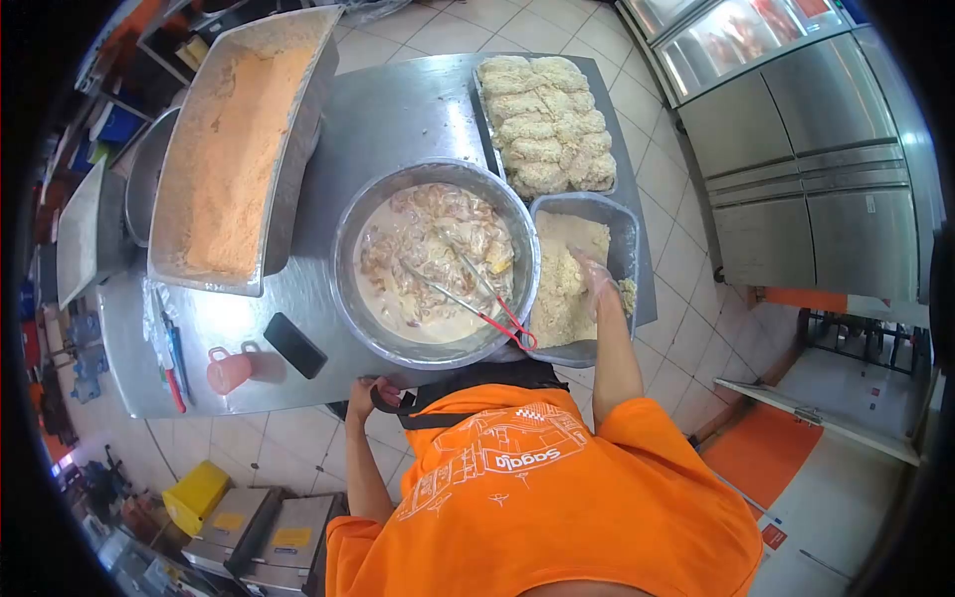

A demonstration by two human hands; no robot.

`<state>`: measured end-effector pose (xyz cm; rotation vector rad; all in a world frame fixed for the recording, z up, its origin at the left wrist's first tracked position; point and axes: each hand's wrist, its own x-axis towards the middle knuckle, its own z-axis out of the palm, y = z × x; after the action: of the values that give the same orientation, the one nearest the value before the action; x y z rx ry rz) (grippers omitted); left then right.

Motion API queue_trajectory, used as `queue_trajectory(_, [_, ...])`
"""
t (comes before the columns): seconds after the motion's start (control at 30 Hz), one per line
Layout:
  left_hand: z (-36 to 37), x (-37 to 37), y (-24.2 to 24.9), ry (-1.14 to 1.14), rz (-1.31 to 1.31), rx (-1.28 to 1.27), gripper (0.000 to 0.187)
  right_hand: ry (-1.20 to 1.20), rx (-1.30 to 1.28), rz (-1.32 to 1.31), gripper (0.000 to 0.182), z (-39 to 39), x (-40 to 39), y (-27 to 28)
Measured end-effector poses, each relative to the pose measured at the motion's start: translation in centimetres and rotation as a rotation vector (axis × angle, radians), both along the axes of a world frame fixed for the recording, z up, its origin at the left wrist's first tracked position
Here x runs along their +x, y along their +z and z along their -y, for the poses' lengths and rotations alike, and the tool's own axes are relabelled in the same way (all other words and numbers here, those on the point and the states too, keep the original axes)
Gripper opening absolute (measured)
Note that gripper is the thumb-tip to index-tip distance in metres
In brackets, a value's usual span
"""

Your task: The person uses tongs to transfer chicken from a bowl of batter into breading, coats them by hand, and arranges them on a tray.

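My right hand [598,283], which seems to wear a clear plastic glove, reaches into a grey tub [629,231] of pale breading [559,308]. Its fingers look stretched out against the breading, their tips partly hidden. At the table's front edge, my left hand [368,395] is closed around a black strap [396,404] by my waist. Between them stands a large metal bowl [348,298] of raw meat pieces in milky batter [383,303]. Tongs with red handles [509,328] rest in it, their handles over the rim beside the tub.
Coated pieces [547,124] are piled on a tray behind the tub. A deep metal bin [284,214] of orange powder stands at the left. A phone [295,345], a pink cup [229,370] and a red-handled tool [175,388] lie nearer. Steel refrigerators [776,139] stand at right.
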<state>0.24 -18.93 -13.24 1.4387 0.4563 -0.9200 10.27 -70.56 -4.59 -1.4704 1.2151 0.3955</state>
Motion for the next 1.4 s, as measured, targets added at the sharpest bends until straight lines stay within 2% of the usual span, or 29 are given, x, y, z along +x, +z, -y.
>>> queue_trajectory(0.1, [-0.2,0.1,0.1,-0.021,-0.006,-0.002,0.037,0.047,0.043,0.077,0.084,0.2,-0.4,-1.0])
queue_trajectory(0.17, [-0.3,0.3,0.0,-0.059,-0.011,0.016,0.037,-0.019,-0.021,0.238,0.074,1.7,-1.4,-4.3])
queue_trajectory(0.2, [-0.3,0.2,-0.2,-0.067,-0.002,0.034,0.038,-0.023,-0.022,0.238,0.074,1.9,-1.5,-3.8])
queue_trajectory(0.27, [-0.2,0.2,-0.5,-0.079,0.007,0.05,0.038,-0.037,0.196,0.309,0.061,2.1,-1.6,-1.8])
queue_trajectory(0.3, [-0.3,0.1,-0.4,-0.058,0.005,0.029,0.038,-0.039,0.196,0.307,0.061,2.5,-1.8,-1.9])
queue_trajectory(0.37, [-0.3,0.0,-0.4,-0.035,-0.002,0.008,0.038,0.006,-0.036,0.535,0.049,3.2,-2.3,-2.0])
queue_trajectory(0.4, [-0.2,0.2,-0.1,-0.041,-0.014,0.013,0.038,0.006,-0.035,0.532,0.049,2.9,-2.1,-1.0])
queue_trajectory(0.47, [-0.2,0.0,0.2,-0.046,-0.032,0.02,0.038,0.165,-0.444,0.411,0.047,1.7,-1.5,3.3])
queue_trajectory(0.5, [-0.3,0.0,0.1,-0.024,-0.03,-0.002,0.037,0.163,-0.444,0.409,0.047,1.3,-1.6,3.8])
queue_trajectory(0.6, [-0.4,0.3,-0.4,-0.025,-0.032,-0.031,0.036,0.61,-0.686,0.364,0.053,-0.7,-2.5,7.1])
queue_trajectory(0.7, [-0.5,-0.1,-0.3,-0.044,-0.027,-0.015,0.036,0.557,-0.744,0.28,0.056,1.9,-5.8,2.2])
queue_trajectory(0.77, [-0.4,0.1,-0.3,-0.054,-0.007,-0.001,0.037,0.754,-0.57,-0.132,0.06,5.2,-9.0,-4.6])
queue_trajectory(0.8, [-0.4,0.1,-0.5,-0.05,-0.028,0.009,0.038,0.748,-0.574,-0.133,0.06,4.9,-10.8,-7.1])
queue_trajectory(0.83, [-0.4,0.1,-0.7,-0.045,-0.049,0.019,0.038,0.758,-0.634,-0.079,0.052,3.8,-12.7,-9.3])
queue_trajectory(0.9, [-0.4,-0.1,-0.6,-0.028,-0.052,-0.002,0.038,0.771,-0.692,-0.026,0.045,1.7,-13.1,-9.8])
queue_trajectory(0.97, [-0.5,0.0,-0.6,-0.01,-0.05,-0.019,0.038,0.098,-0.232,-0.067,0.037,-0.6,-11.2,-6.8])
queue_trajectory(1.0, [-0.5,0.0,-0.6,-0.029,-0.024,-0.012,0.038,0.096,-0.232,-0.066,0.037,-0.6,-11.4,-7.2])
queue_trajectory(1.07, [-0.4,0.0,-0.7,-0.053,-0.001,-0.007,0.038,-0.336,0.05,0.056,0.031,-0.5,-12.2,-7.8])
queue_trajectory(1.1, [-0.4,0.0,-0.7,-0.065,-0.015,0.019,0.038,-0.338,0.048,0.055,0.031,-0.4,-11.9,-6.2])
queue_trajectory(1.17, [-0.3,0.1,-0.5,-0.075,-0.028,0.049,0.038,-0.304,0.522,0.31,0.033,-0.9,-10.4,-0.9])
queue_trajectory(1.2, [-0.2,0.1,-0.1,-0.046,-0.022,0.025,0.038,-0.031,0.277,0.379,0.035,0.4,-11.8,-2.6])
queue_trajectory(1.23, [-0.1,0.0,0.1,-0.017,-0.018,0.001,0.039,-0.029,0.279,0.377,0.035,-0.2,-10.8,-0.7])
queue_trajectory(1.3, [-0.1,0.2,0.2,-0.033,-0.018,-0.004,0.039,-0.381,0.485,0.48,0.037,-0.8,-8.5,5.0])
queue_trajectory(1.33, [-0.2,0.2,0.2,-0.052,-0.016,-0.009,0.039,-0.353,0.437,0.497,0.037,-1.6,-7.3,8.1])
queue_trajectory(1.4, [-0.5,0.0,-0.5,-0.05,-0.032,-0.029,0.042,-0.299,0.374,0.513,0.038,-1.5,-5.7,10.1])
